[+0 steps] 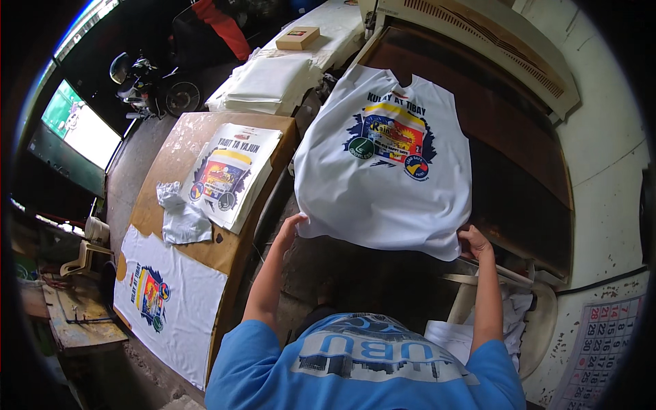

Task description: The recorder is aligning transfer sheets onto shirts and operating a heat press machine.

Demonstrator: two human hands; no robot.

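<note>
A white shirt panel (383,198) with a colourful print hangs spread out between my hands, print side up. My left hand (292,225) pinches its near left corner, and my right hand (473,240) grips the near right corner. The panel's far end, with the neckline notch, reaches over the edge of a large dark flat bed (506,123). Its near edge sags in a curve between my hands. Another white printed panel (171,294) lies flat on the brown table to my left.
On the brown table (154,164) sit a stack of printed sheets (236,171) and a crumpled white cloth (186,222). Beyond are white sheets (266,82) and a small box (298,38). A plastic chair (540,328) holding white cloth stands near my right arm. A motorcycle (147,85) is far left.
</note>
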